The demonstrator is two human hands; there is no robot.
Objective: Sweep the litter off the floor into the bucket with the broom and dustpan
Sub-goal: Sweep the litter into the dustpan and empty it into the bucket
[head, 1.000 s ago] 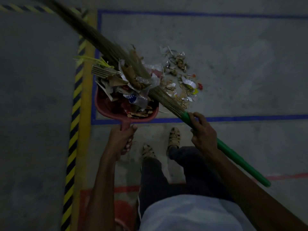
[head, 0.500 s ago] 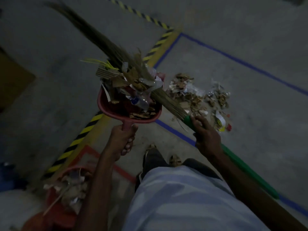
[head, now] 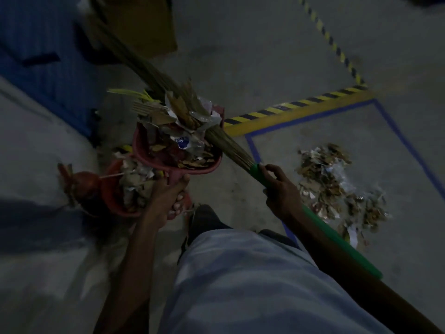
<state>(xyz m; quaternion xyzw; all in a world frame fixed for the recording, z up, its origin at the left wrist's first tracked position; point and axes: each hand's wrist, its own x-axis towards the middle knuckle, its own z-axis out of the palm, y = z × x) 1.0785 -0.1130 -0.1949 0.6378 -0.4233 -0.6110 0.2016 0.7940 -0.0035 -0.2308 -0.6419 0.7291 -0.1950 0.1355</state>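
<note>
The left hand (head: 168, 201) grips the handle of the red dustpan (head: 149, 153) at center frame, keeping the heaped pan level so nothing spills. The right hand (head: 277, 186) is curled around the broom (head: 243, 157) at its green grip, and the bristles lie across the load toward the upper left, apparently to pin the paper scraps down in transit. The red bucket (head: 110, 189), already holding litter, sits just below and left of the pan, so tipping looks like the next step. 1 more pile (head: 337, 186) waits on the floor at right, inside the blue line (head: 395, 133).
</note>
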